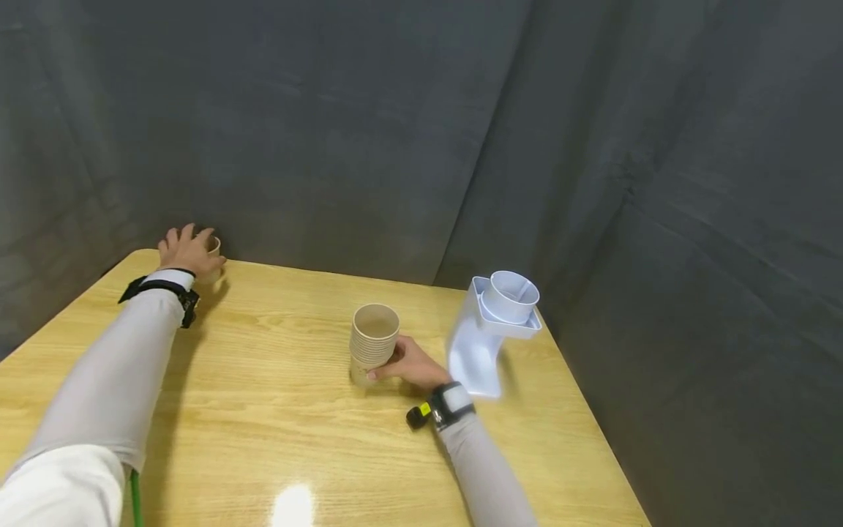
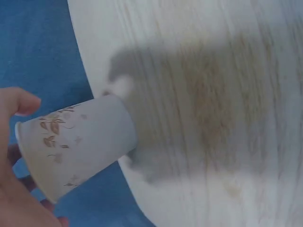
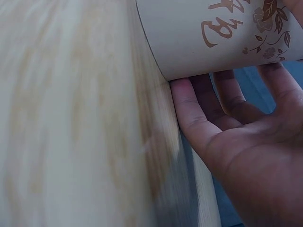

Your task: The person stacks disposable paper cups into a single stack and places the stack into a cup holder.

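Near the table's far left corner stands a single paper cup, partly hidden by my left hand. The left wrist view shows this white cup with brown leaf prints, the thumb apart from its wall and the other fingers loosely spread about its rim. Mid-table, a tall stack of nested paper cups stands upright. Around its lower part curls my right hand, gripping from the right. In the right wrist view, fingertips touch the printed outer cup close to its base.
Right of the stack stands a white plastic holder with a round tube on top. The wooden table meets dark grey curtains at its back and right. A green cord hangs by the left sleeve.
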`<act>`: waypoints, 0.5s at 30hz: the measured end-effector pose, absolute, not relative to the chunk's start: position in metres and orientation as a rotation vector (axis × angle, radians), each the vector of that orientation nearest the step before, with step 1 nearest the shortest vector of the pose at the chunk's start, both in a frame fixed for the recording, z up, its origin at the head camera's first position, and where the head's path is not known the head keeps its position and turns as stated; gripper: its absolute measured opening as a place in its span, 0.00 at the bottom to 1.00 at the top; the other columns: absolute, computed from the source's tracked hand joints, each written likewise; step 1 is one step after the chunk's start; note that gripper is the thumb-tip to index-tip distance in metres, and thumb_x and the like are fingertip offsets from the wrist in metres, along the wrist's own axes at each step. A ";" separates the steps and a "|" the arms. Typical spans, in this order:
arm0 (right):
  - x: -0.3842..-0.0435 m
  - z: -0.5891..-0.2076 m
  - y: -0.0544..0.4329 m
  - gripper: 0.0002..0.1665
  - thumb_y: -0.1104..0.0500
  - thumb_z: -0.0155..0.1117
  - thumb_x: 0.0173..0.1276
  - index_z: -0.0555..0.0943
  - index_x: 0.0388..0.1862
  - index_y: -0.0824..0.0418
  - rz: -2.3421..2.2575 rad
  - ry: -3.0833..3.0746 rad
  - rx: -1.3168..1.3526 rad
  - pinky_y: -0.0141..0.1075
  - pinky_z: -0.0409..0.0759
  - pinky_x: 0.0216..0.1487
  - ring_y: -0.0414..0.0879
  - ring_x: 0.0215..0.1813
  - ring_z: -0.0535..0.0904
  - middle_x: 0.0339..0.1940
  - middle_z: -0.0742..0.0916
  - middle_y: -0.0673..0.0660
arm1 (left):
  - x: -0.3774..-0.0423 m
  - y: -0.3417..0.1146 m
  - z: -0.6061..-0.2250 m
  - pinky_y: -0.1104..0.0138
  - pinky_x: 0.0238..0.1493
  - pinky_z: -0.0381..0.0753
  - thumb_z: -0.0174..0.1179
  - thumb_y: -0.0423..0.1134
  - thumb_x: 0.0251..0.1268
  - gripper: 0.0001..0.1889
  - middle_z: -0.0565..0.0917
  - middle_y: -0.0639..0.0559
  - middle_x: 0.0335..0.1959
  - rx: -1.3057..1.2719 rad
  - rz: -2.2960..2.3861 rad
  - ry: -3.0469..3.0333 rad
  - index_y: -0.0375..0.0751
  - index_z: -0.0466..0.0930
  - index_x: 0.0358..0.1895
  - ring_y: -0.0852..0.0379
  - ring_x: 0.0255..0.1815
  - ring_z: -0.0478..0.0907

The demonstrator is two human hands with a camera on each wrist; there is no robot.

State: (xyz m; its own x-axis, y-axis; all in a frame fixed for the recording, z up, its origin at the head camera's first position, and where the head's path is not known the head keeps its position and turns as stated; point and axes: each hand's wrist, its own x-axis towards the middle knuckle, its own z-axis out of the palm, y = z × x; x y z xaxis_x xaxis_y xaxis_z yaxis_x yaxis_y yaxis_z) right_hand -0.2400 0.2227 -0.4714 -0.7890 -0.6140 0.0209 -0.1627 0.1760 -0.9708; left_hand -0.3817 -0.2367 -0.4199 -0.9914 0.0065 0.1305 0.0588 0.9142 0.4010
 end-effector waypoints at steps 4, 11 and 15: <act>-0.240 -0.473 0.220 0.37 0.66 0.74 0.52 0.74 0.62 0.54 -1.638 2.068 -0.737 0.42 0.73 0.65 0.48 0.60 0.79 0.59 0.82 0.55 | -0.378 -0.240 -0.426 0.32 0.62 0.49 0.53 0.46 0.65 0.34 0.50 0.21 0.68 -0.042 -0.632 -2.953 0.34 0.55 0.69 0.19 0.66 0.45; -0.240 -0.470 0.218 0.38 0.65 0.75 0.51 0.74 0.63 0.52 -1.619 2.095 -0.744 0.43 0.73 0.65 0.48 0.60 0.79 0.59 0.83 0.54 | -0.375 -0.235 -0.428 0.34 0.58 0.53 0.52 0.42 0.67 0.22 0.58 0.20 0.58 -0.097 -0.679 -2.901 0.32 0.63 0.57 0.18 0.60 0.51; -0.242 -0.469 0.216 0.38 0.64 0.75 0.51 0.74 0.63 0.53 -1.616 2.091 -0.757 0.43 0.72 0.65 0.48 0.60 0.79 0.59 0.82 0.54 | -0.371 -0.234 -0.429 0.36 0.58 0.51 0.55 0.43 0.66 0.20 0.63 0.23 0.53 -0.129 -0.646 -2.887 0.32 0.65 0.52 0.23 0.58 0.54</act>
State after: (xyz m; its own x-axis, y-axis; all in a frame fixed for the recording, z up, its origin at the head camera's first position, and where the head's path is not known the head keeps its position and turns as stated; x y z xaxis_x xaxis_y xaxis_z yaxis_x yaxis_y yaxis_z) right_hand -0.2425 0.2157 -0.4693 -0.7778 -0.6282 0.0205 -0.1782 0.1891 -0.9656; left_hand -0.3711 -0.2343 -0.4286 -0.9799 0.0452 0.1941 0.1237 0.9018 0.4142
